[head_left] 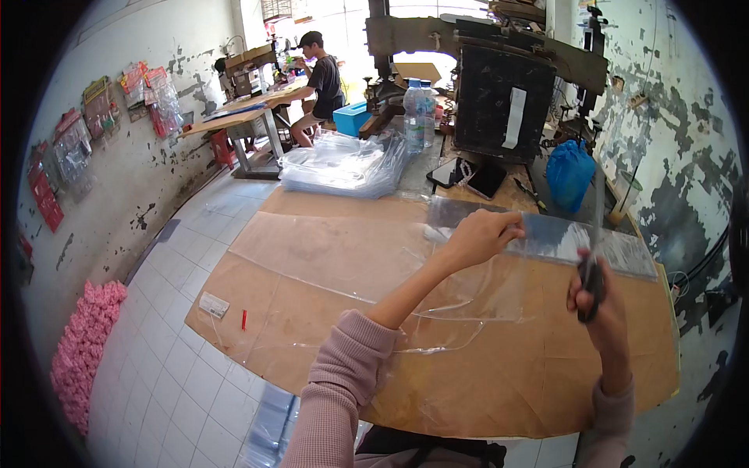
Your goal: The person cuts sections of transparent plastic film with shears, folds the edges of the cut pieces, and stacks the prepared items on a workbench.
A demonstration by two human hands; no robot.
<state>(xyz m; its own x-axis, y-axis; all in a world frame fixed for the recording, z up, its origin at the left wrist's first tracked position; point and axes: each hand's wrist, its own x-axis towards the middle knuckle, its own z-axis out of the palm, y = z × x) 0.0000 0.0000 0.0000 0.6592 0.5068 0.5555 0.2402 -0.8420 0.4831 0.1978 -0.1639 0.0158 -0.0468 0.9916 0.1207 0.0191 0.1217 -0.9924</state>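
Note:
A clear plastic sheet (pixel 335 253) lies across the brown-covered table, its edges curling and creased toward the middle. My left hand (pixel 485 236) is closed in a pinch on this sheet, near its right end and just in front of a flat grey strip (pixel 562 238). Over the right side of the table, my right hand (pixel 602 300) grips the black handle of a long-bladed knife (pixel 591 282). The blade points up and away, slightly blurred, and stands apart from the sheet.
Behind the sheet sits a pile of clear plastic bags (pixel 343 168) beside water bottles (pixel 420 117). Phones (pixel 487 181), a blue bag (pixel 569 175) and a black machine block (pixel 503 101) stand farther back. A person (pixel 318 86) sits at another table.

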